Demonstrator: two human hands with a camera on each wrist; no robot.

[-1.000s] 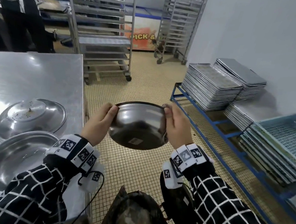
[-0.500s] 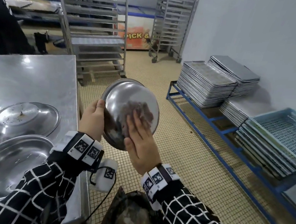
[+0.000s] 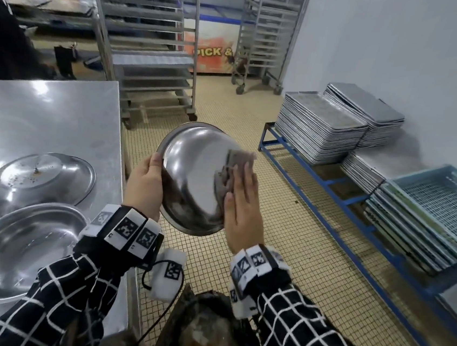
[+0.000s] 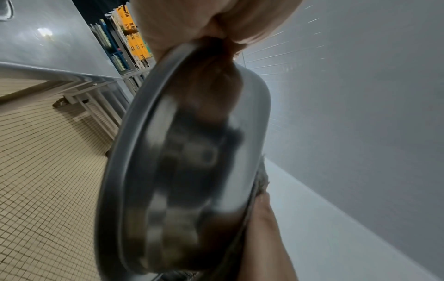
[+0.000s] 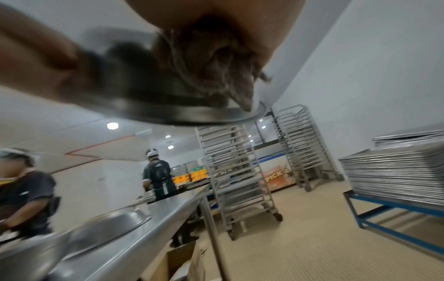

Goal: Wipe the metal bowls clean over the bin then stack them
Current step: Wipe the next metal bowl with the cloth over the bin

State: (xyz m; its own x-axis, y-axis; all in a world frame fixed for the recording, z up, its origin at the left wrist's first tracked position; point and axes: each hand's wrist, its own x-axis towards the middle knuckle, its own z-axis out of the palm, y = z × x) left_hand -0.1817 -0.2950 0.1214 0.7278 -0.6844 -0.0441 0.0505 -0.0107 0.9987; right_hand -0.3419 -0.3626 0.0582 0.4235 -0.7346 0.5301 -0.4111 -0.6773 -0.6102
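My left hand [image 3: 145,184] grips the left rim of a metal bowl [image 3: 193,174], held tilted with its outer underside toward me. Flat against the bowl's right side lies my right hand [image 3: 241,211], fingers straight, pressing a grey-brown cloth [image 3: 236,168] onto the metal. The dark bin [image 3: 204,333] stands below the bowl. In the left wrist view the bowl [image 4: 182,161] fills the middle, with the cloth [image 4: 263,180] at its far edge. The right wrist view shows the bunched cloth [image 5: 216,66] under my palm on the bowl [image 5: 180,112].
On the steel table [image 3: 44,114] at left sit an upturned dirty bowl [image 3: 38,178] and an upright bowl [image 3: 16,246]. A blue floor rack [image 3: 319,179] with tray stacks and blue crates [image 3: 444,201] runs along the right wall. Wheeled racks [image 3: 155,52] and people stand behind.
A second ago both hands held the bowl by its rim. The right hand then laid the cloth on the underside and has now slid it up toward the bowl's right edge.
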